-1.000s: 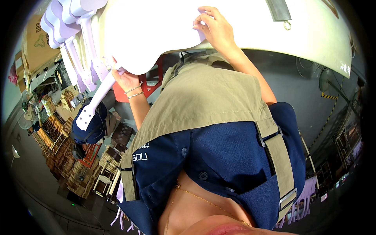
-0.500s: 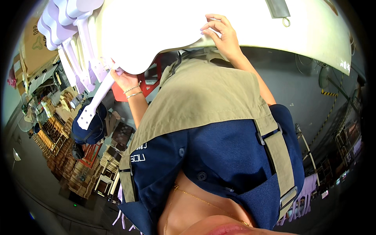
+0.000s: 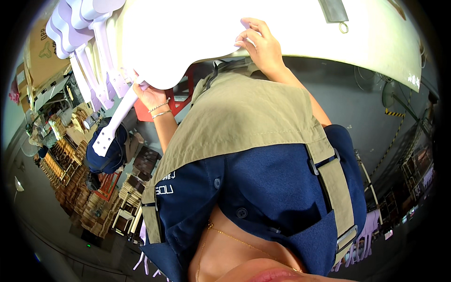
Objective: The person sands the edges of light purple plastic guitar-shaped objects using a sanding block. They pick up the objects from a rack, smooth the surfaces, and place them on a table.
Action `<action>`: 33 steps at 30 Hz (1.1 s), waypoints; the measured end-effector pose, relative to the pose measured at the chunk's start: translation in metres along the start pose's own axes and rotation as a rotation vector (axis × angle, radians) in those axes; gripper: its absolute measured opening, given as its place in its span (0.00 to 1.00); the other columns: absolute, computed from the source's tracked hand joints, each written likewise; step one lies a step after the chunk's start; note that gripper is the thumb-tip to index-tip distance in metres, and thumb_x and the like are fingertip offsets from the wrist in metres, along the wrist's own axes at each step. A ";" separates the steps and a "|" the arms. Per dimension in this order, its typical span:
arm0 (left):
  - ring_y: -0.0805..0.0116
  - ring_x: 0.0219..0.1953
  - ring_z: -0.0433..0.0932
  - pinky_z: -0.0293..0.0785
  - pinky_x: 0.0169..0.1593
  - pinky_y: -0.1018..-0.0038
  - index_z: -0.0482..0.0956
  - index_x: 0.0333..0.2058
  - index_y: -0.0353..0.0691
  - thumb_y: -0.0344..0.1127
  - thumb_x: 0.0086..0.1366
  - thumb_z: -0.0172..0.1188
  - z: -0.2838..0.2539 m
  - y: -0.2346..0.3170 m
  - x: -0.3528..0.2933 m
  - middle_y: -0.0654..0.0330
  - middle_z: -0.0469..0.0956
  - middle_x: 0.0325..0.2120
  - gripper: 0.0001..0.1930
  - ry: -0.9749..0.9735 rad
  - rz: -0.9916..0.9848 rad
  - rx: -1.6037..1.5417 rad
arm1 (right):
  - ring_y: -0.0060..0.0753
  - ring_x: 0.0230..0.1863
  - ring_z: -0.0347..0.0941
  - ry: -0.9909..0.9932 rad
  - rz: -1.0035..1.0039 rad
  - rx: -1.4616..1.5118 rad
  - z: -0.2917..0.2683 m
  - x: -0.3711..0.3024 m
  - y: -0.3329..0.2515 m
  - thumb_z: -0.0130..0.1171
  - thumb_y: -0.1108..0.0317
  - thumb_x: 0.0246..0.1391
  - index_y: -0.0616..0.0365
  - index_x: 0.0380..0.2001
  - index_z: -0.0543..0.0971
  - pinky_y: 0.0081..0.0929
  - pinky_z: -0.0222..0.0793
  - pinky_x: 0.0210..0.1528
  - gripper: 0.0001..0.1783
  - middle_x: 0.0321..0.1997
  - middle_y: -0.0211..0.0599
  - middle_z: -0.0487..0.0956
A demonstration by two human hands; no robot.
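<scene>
Fingers of the left hand (image 3: 151, 96): curled around the lavender instrument (image 3: 123, 109) near the joint of neck and body, gripping it. Fingers of the right hand (image 3: 264, 50): bent, thumb near the index finger, at the instrument's lower right edge; whether they pinch anything cannot be told.

Principal item: the instrument, guitar-shaped; body over the tabletop (image 3: 376, 51), neck projecting past the near edge toward the lower left. Glare whitens the body and hides its far outline.

Condition, as judged: shaping, joining of neck to body and colouring look done. Holes in the headstock (image 3: 104, 142) stand bare; no pegs or strings show on the neck, so fittings look outstanding. How far the body's face is worked cannot be told.

Surroundings, by position from the instrument:
- similar lavender pieces (image 3: 70, 33), several: just to its upper left.
- Brown carton (image 3: 40, 47): farther left.
- Dark grey strip (image 3: 333, 11), with ring: well apart, right.
- Red frame (image 3: 144, 112): below the body.
- Co-worker in dark blue (image 3: 110, 157): beyond the headstock.
</scene>
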State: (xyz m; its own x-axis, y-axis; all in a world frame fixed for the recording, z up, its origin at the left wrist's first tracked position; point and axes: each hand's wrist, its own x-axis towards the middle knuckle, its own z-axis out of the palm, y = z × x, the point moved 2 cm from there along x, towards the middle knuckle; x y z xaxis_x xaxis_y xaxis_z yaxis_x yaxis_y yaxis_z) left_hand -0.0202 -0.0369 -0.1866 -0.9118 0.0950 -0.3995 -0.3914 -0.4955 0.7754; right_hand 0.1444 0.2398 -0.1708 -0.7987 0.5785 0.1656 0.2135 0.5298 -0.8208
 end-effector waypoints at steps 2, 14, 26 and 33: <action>0.63 0.51 0.66 0.66 0.53 0.64 0.65 0.52 0.43 0.42 0.53 0.53 0.000 -0.001 0.001 0.60 0.68 0.48 0.26 0.015 0.004 -0.004 | 0.36 0.45 0.70 0.001 0.022 0.041 0.001 0.000 0.001 0.63 0.71 0.40 0.54 0.21 0.75 0.29 0.70 0.40 0.06 0.48 0.30 0.69; 0.64 0.49 0.67 0.66 0.51 0.65 0.67 0.49 0.45 0.42 0.53 0.53 -0.003 -0.005 -0.002 0.61 0.70 0.45 0.23 0.049 -0.039 -0.010 | 0.44 0.66 0.42 -0.142 -0.164 -0.287 0.002 0.007 0.007 0.48 0.44 0.48 0.60 0.59 0.52 0.53 0.30 0.63 0.42 0.64 0.44 0.51; 0.64 0.49 0.67 0.65 0.52 0.65 0.66 0.49 0.43 0.41 0.53 0.52 -0.014 -0.001 -0.002 0.61 0.69 0.46 0.23 0.040 -0.018 -0.005 | 0.31 0.65 0.46 -0.364 -0.524 -0.267 0.060 0.039 -0.050 0.49 0.42 0.46 0.52 0.59 0.55 0.44 0.37 0.64 0.41 0.64 0.33 0.54; 0.64 0.51 0.66 0.64 0.53 0.66 0.64 0.52 0.44 0.41 0.54 0.52 -0.016 -0.004 -0.002 0.60 0.67 0.48 0.25 0.010 0.007 -0.006 | 0.49 0.65 0.44 -0.191 0.027 -0.199 0.008 0.072 0.054 0.39 0.53 0.55 0.67 0.57 0.55 0.46 0.38 0.63 0.33 0.61 0.56 0.52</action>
State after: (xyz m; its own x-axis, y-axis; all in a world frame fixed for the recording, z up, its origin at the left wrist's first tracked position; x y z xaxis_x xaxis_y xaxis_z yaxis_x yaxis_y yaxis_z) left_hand -0.0149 -0.0491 -0.1966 -0.9134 0.0828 -0.3986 -0.3839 -0.5016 0.7753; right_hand 0.0940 0.3051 -0.2079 -0.8788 0.4766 0.0229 0.3278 0.6380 -0.6968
